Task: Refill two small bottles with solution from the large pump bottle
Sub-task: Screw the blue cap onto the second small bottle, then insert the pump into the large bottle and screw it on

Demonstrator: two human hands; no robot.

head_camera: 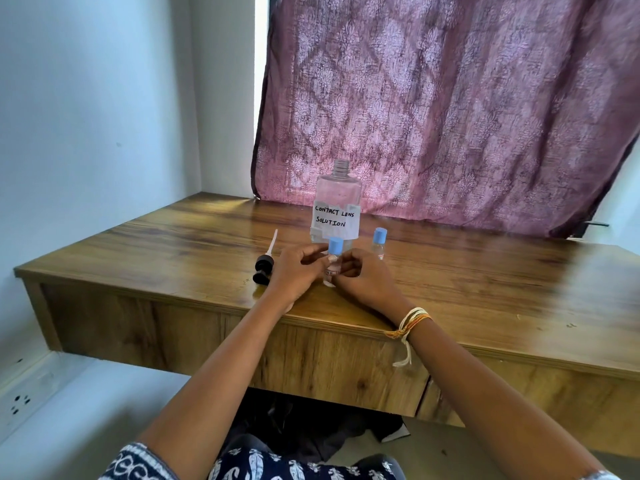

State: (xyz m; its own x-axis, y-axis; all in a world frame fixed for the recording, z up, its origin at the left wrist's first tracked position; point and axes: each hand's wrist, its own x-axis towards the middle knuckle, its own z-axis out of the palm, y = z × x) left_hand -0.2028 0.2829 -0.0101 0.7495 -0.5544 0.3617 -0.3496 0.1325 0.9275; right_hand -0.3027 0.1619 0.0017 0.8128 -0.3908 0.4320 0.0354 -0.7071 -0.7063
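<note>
A large clear bottle [337, 202] labelled "contact lens solution" stands open-necked on the wooden desk [485, 278]. Its black pump head [264, 266] with a white tube lies on the desk to the left. In front of the large bottle stands a small clear bottle with a blue cap [334, 259]. My left hand [294, 268] and my right hand [367, 275] both grip its body from either side, with the cap on. A second small blue-capped bottle [379, 242] stands free, just right of the large bottle.
A purple patterned curtain [450, 109] hangs behind the desk. A pale wall [97, 116] closes the left side. The desk's front edge [346, 327] runs under my forearms. A wall socket [19, 403] sits low at the left.
</note>
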